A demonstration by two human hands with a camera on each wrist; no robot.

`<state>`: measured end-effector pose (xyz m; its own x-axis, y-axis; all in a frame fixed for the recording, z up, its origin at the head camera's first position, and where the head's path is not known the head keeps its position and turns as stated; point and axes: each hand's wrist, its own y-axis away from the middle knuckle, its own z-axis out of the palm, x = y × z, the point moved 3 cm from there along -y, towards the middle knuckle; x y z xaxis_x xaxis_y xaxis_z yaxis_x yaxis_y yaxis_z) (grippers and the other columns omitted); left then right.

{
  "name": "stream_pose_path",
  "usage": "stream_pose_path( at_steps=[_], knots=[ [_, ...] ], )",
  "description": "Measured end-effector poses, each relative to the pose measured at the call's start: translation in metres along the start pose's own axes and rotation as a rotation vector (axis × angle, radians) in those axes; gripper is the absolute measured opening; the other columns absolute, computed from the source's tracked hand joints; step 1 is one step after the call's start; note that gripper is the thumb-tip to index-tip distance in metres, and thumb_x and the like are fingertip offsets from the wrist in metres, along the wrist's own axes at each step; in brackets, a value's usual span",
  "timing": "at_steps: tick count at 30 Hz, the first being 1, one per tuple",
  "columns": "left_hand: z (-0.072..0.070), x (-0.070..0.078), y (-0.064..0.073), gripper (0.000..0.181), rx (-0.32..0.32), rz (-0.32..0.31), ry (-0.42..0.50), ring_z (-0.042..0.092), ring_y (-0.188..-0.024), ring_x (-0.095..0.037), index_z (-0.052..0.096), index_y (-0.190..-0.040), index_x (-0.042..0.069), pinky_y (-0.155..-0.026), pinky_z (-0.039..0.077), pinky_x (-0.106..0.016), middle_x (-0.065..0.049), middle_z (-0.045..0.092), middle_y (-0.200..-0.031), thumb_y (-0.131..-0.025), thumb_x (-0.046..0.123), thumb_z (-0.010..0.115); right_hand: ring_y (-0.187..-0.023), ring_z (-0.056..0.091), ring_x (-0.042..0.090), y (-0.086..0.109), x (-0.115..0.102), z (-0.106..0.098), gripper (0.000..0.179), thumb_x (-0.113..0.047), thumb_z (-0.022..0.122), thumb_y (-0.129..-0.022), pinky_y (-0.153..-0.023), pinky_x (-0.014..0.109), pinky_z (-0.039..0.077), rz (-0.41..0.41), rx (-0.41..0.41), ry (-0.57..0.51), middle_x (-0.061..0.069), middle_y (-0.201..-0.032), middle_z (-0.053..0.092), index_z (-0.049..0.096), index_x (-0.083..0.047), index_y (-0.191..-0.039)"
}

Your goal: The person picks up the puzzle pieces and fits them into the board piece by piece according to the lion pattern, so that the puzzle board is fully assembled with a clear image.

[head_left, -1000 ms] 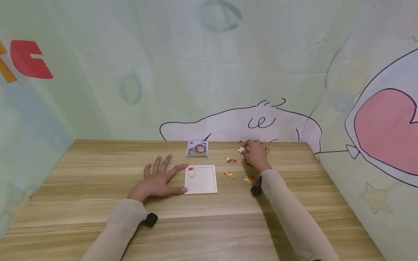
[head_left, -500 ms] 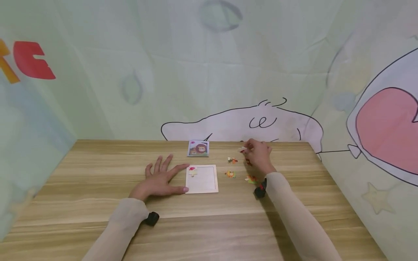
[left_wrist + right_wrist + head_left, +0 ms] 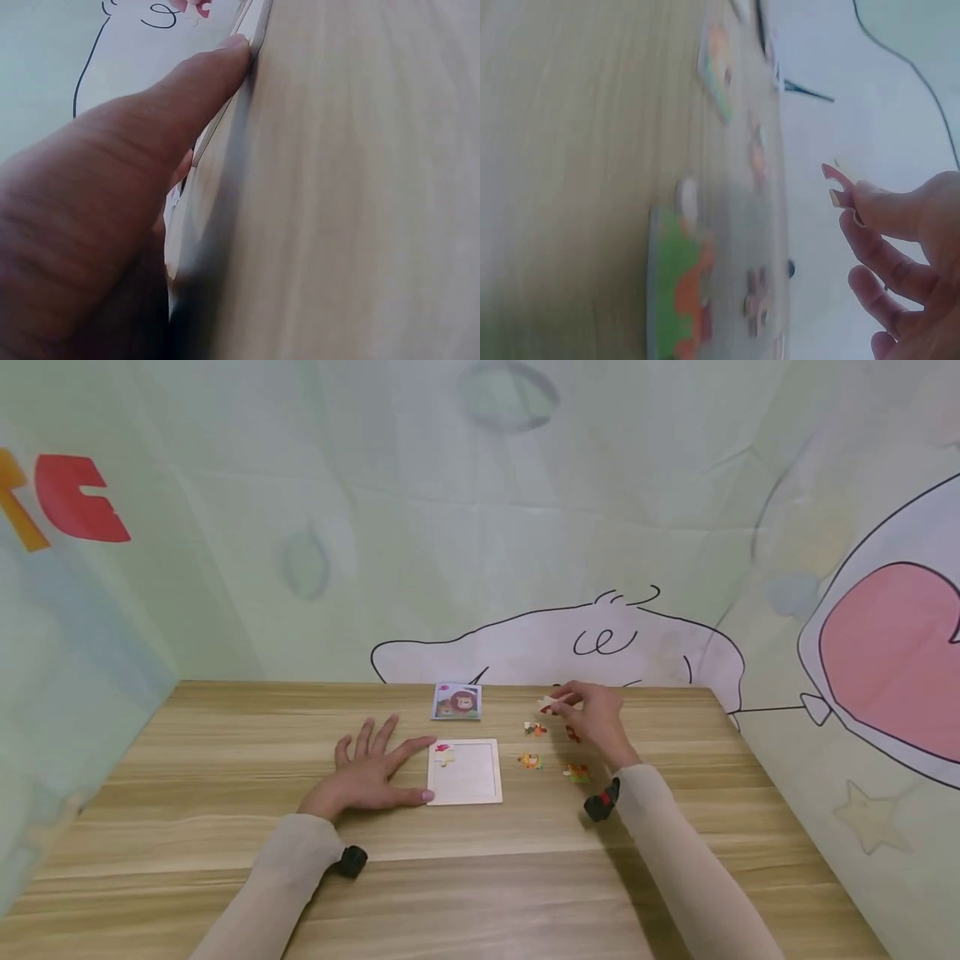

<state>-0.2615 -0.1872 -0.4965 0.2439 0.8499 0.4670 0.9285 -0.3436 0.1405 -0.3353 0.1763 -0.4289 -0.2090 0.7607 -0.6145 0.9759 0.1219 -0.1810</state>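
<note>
Nearest, left of the frame's centre, the left hand (image 3: 363,779) lies on the table (image 3: 480,893) with fingers apart; its thumb and index finger touch the left edge of the puzzle board (image 3: 467,778), which looks flat, light and stiff, best held by its rim. One piece (image 3: 444,757) lies in its upper-left corner. Right of centre are four loose pieces (image 3: 577,773). Above them, the right hand (image 3: 597,714) pinches a raised piece (image 3: 548,704), probably light, rigid and easily held by its edges. Farthest, at centre, lies a lion card (image 3: 457,702).
</note>
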Motion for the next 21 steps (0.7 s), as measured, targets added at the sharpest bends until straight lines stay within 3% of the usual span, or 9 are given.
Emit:
stream_pose_path(
  at_steps=[2,4,5,12,21],
  knots=[
    [0.0,0.0,0.0,0.096,-0.002,0.0,-0.001,-0.014,-0.164,-0.056,0.031,-0.167,0.046,-0.12,-0.009,-0.082,-0.019,-0.005,-0.182,-0.086,0.079,0.07,-0.081,0.072,0.029,0.002,-0.005,0.001,0.019,-0.022,0.076,-0.102,-0.09,0.041,0.057,0.0,-0.014,-0.018,0.019,-0.108,0.081,0.078,-0.01,-0.117],
    [-0.001,0.0,0.0,0.096,-0.002,0.002,0.003,-0.014,-0.164,-0.056,0.031,-0.167,0.047,-0.12,-0.009,-0.082,-0.02,-0.005,-0.182,-0.086,0.079,0.07,-0.071,0.069,0.022,0.003,-0.01,0.003,0.021,-0.024,0.077,-0.102,-0.066,0.028,0.052,-0.001,-0.024,-0.027,0.018,-0.109,0.081,0.079,-0.011,-0.118],
    [-0.001,0.001,0.0,0.096,-0.003,0.001,0.005,-0.015,-0.164,-0.056,0.031,-0.167,0.047,-0.12,-0.009,-0.082,-0.02,-0.005,-0.182,-0.086,0.079,0.071,-0.071,0.07,0.022,0.004,-0.013,0.004,0.021,-0.025,0.077,-0.101,-0.062,0.027,0.052,-0.003,-0.031,-0.038,0.017,-0.108,0.081,0.079,-0.011,-0.118],
    [0.0,0.001,0.001,0.097,-0.012,0.0,0.018,-0.015,-0.164,-0.056,0.031,-0.166,0.047,-0.12,-0.01,-0.082,-0.02,-0.006,-0.182,-0.085,0.08,0.071,-0.093,0.076,0.028,0.009,-0.025,0.02,0.019,-0.023,0.082,-0.098,-0.069,0.028,0.053,-0.064,-0.068,-0.138,0.011,-0.1,0.083,0.082,-0.013,-0.113],
    [-0.001,-0.001,0.0,0.097,-0.021,-0.006,0.005,-0.016,-0.164,-0.057,0.03,-0.167,0.047,-0.12,-0.01,-0.082,-0.019,-0.007,-0.182,-0.085,0.082,0.07,-0.088,0.072,0.021,0.016,-0.039,0.041,0.014,-0.024,0.083,-0.096,-0.067,0.026,0.051,-0.055,-0.104,-0.198,0.006,-0.096,0.083,0.084,-0.015,-0.107]
  ],
)
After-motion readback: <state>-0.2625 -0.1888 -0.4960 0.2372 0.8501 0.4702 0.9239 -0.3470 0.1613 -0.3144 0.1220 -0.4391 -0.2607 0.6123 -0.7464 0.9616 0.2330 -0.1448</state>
